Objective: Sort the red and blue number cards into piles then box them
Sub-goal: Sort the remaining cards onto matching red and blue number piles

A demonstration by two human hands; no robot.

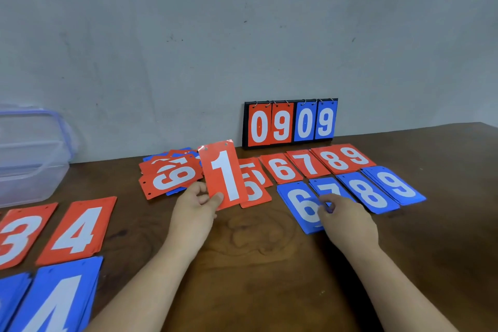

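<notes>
A left hand [194, 205] pinches one red 1 card [225, 174] between thumb and fingers, held up over a wooden counter [269, 264]. The right hand [347, 221] lies curled on the blue 6 pile [299, 205]; whether it grips a card cannot be told. Further back lie five red piles [283, 170], 5 to 9, and four blue. One mixed heap [169, 172] sits to their left. One clear plastic box [32, 156] stands far left, its contents too blurred to make out.
</notes>
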